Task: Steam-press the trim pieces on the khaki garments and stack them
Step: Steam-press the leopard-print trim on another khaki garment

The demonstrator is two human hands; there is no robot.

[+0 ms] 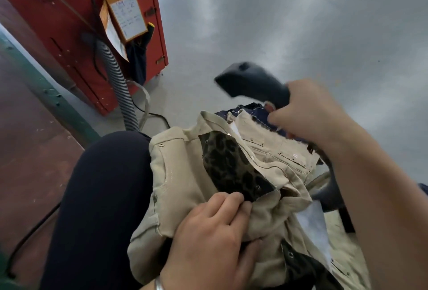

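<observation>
A pile of khaki garments [178, 174] lies across my lap, with a dark leopard-print trim piece [229, 164] folded open on top. My left hand [215, 234] grips the khaki cloth just below that trim, fingers curled over the fabric edge. My right hand [308, 109] holds the handle of a dark grey hand steamer [250, 81], raised above the far end of the pile and blurred. A second leopard trim [305, 266] shows at the lower right.
A red machine cabinet [76, 23] with orange paper tags [122, 7] and a grey ribbed hose [118, 81] stands at the left. Grey floor [301, 23] stretches ahead. Navy fabric [252, 109] lies under the khaki pile. My dark-trousered leg [102, 197] is at the left.
</observation>
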